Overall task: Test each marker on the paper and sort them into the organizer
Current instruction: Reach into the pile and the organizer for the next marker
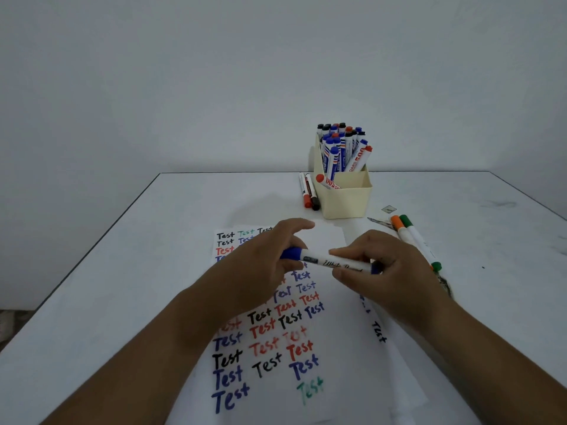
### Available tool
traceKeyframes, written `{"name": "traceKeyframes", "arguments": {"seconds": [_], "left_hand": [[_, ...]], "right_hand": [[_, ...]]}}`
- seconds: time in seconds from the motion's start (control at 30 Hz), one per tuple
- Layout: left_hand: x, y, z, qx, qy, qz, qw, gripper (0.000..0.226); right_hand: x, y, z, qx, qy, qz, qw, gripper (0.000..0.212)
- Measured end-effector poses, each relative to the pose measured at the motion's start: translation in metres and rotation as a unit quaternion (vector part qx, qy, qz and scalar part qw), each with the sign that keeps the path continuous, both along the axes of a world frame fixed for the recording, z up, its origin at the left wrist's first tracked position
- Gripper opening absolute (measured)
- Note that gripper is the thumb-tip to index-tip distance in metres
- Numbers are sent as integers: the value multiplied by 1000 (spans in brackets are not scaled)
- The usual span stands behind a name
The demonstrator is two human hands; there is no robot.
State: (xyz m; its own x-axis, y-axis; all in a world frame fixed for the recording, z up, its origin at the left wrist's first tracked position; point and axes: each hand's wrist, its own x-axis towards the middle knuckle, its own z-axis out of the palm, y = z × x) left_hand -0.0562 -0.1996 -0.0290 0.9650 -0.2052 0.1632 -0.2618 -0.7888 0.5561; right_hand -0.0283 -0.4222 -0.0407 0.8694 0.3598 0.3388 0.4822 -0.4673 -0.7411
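A blue whiteboard marker (pixel 328 261) lies level between my hands above the paper (pixel 276 348). My left hand (pixel 260 265) grips its blue cap end. My right hand (pixel 383 271) pinches the white barrel near the other end. The paper is covered with the word "Test" in black, blue, red and green. Behind it stands a cream organizer (pixel 345 200); its back compartment is packed with several upright markers, and a red-capped marker (pixel 326 181) leans in the front compartment.
A red marker (pixel 305 191) and a black marker (pixel 313 193) lie left of the organizer. An orange-capped marker (pixel 405 234) and a green-capped marker (pixel 418 240) lie to the right, near ink smudges. The white table ends at a dark edge on the left.
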Motion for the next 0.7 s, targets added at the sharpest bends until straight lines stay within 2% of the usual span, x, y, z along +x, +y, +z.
{"name": "traceKeyframes", "arguments": {"seconds": [0.1, 0.17, 0.27, 0.4, 0.53, 0.7], "left_hand": [[3, 6, -4, -5, -21, 8, 1000, 70], [7, 16, -11, -11, -35, 28, 999, 81], [15, 34, -20, -17, -49, 69, 996, 79], [24, 46, -28, 35, -24, 122, 992, 77], [34, 57, -40, 101, 33, 135, 985, 94], [36, 53, -41, 152, 52, 142, 977, 95]], "right_hand": [[4, -5, -2, -66, -56, -37, 996, 28], [13, -14, -4, -91, -95, -104, 986, 23], [30, -36, -8, -79, -137, -232, 960, 13], [42, -52, -12, -93, -65, -337, 935, 3], [47, -49, -17, -146, -27, -355, 923, 6], [51, -47, -22, -185, -10, -371, 910, 15]]}}
